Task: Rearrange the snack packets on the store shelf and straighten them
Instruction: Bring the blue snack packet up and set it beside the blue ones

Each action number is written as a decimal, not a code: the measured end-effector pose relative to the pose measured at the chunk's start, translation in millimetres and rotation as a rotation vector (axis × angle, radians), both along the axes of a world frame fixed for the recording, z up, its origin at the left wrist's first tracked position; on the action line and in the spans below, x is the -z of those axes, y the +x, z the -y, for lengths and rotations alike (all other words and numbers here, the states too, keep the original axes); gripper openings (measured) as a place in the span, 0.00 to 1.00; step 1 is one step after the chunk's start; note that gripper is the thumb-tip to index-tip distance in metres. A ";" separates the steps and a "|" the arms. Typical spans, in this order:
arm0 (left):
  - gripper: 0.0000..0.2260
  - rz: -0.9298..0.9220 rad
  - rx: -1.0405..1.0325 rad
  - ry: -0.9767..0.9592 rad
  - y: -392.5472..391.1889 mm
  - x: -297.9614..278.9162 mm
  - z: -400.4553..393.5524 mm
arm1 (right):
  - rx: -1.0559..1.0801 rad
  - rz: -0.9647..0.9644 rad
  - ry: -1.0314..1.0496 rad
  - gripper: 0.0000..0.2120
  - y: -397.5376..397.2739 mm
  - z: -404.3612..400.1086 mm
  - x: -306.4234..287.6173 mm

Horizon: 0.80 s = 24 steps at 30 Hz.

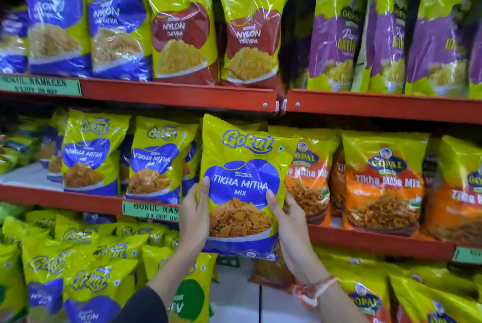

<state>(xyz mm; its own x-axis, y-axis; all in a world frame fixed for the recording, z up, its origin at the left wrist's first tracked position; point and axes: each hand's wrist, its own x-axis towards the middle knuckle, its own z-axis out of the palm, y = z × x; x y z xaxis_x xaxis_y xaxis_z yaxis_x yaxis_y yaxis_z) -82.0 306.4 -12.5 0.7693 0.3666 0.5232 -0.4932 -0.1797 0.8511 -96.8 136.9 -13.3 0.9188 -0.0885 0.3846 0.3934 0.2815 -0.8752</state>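
Head view: I see the left hand and right hand gripping the Tikha Mitha Mix packet by its lower sides, upright, before the middle shelf. Its bottom hides the shelf edge. Orange Gopal packets stand right of the right hand; top-left packets are blurred.

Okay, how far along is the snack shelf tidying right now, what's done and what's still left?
Done: two blue Tikha Mitha packets stand upright on the middle shelf. In hand: the left hand and right hand grip another Tikha Mitha packet by its sides, held in front of that shelf, not yet set down. Left: the packets on the bottom shelf lie tilted and overlapping.
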 end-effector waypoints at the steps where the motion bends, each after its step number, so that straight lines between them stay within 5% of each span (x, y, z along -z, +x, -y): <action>1: 0.20 0.002 -0.010 -0.004 10.1 -4.4 -2.5 | 0.007 0.027 -0.010 0.31 9.2 -4.3 -5.3; 5: 0.37 0.055 -0.078 -0.045 51.9 -14.9 -15.2 | 0.034 0.111 -0.093 0.21 51.4 -16.7 -17.9; 8: 0.18 0.109 -0.131 -0.045 70.8 -29.0 -18.7 | 0.028 0.144 -0.111 0.14 82.0 -25.9 -22.4; 10: 0.16 0.141 -0.181 -0.022 84.5 -30.3 -20.8 | 0.022 0.141 -0.113 0.12 94.3 -29.7 -23.2; 13: 0.31 0.167 -0.218 -0.003 117.1 -8.6 -30.1 | 0.049 0.118 -0.106 0.12 115.4 -37.1 -10.7; 18: 0.26 0.083 -0.097 -0.046 140.5 23.4 -35.5 | 0.059 0.061 -0.109 0.16 126.6 -38.3 10.6; 24: 0.37 0.100 0.082 -0.314 142.3 -15.3 -42.1 | 0.061 0.105 0.023 0.23 134.6 -36.1 -22.8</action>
<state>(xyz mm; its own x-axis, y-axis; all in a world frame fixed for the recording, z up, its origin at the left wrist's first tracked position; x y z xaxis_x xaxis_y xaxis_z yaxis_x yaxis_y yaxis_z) 60.3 348.5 2.7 0.7534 0.4605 0.4694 -0.5793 0.1272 0.8051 37.7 173.0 9.5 0.8664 -0.1527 0.4753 0.4993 0.2737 -0.8221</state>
